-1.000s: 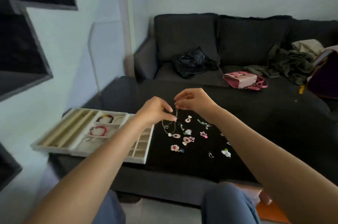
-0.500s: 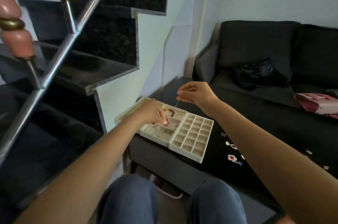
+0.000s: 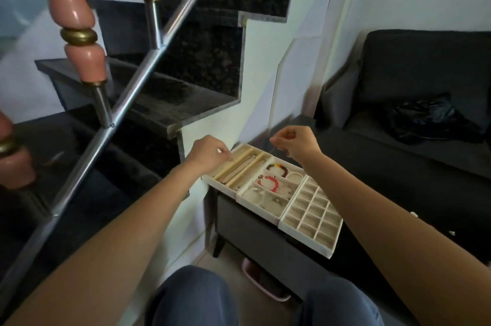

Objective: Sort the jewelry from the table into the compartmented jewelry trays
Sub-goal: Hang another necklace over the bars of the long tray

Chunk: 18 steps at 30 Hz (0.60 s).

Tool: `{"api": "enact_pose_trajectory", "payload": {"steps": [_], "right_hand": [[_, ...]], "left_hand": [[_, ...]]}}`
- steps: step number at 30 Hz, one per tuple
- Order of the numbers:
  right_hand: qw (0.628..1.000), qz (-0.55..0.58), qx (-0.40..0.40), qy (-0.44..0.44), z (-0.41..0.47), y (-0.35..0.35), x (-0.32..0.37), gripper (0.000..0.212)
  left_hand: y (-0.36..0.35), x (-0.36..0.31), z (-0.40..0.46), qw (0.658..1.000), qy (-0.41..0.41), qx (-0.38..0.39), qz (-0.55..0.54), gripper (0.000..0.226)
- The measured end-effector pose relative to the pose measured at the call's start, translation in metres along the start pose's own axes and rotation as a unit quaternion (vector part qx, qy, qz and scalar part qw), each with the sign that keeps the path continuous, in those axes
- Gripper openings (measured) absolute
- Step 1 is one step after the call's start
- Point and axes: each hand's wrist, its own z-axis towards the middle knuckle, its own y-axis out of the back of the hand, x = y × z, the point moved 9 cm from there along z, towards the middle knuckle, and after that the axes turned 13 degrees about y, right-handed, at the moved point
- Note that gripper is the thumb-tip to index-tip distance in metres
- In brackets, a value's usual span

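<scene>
Carried across from the scatter of pieces on the dark worktop [image 3: 398, 192] to the far-left tray — a thin necklace [image 3: 267, 150], barely visible as a faint strand stretched between both hands. A second ago held up over the loose flower-shaped pieces; half a second ago brought over the middle tray; now spread above the long-slot tray [image 3: 233, 168], the one with cream bars running its length. Left hand [image 3: 210, 154] down at the near-left rim of that tray, fingertips pinched together, apparently on one end of the chain. Right hand [image 3: 295, 143] raised above the tray's far corner, thumb and forefinger pinched closed on the other end. Each grip closed on the necklace, then, by best reading, though the strand itself too fine to trace fully. Meaning for the task: probably the laying-down step, chain lined up with a long slot and not yet released. Bracelets already in the middle tray [image 3: 265, 200] — a red one [image 3: 269, 183] and a beaded one [image 3: 277, 168]. Small-grid tray [image 3: 309, 219] seemingly unfilled. Plenty left to sort, judging by the pieces seen on the worktop a second ago, now mostly out of view.
</scene>
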Motion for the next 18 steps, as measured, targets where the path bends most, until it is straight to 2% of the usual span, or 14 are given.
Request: {"api": "enact_pose_trajectory", "payload": {"steps": [5, 9, 11, 14, 18], "right_hand": [[0.999, 0.044, 0.003, -0.031, 0.014, -0.032, -0.023, 0.004], [0.994, 0.080, 0.011, -0.075, 0.032, -0.061, -0.047, 0.007], [0.990, 0.095, 0.019, -0.099, 0.043, -0.077, -0.059, 0.006], [0.988, 0.087, 0.051, -0.117, 0.057, -0.106, -0.078, 0.003], [0.987, 0.037, 0.111, -0.113, 0.070, -0.148, -0.105, 0.008]], "left_hand": [[0.014, -0.002, 0.016, 0.991, 0.011, -0.031, -0.126, 0.014], [0.013, 0.013, 0.036, 0.962, 0.065, -0.015, -0.266, 0.018], [0.014, 0.020, 0.046, 0.952, 0.072, -0.028, -0.295, 0.018], [0.017, 0.024, 0.059, 0.974, 0.044, -0.082, -0.206, 0.012], [0.014, 0.029, 0.075, 0.986, -0.005, -0.133, -0.096, 0.020]]}}
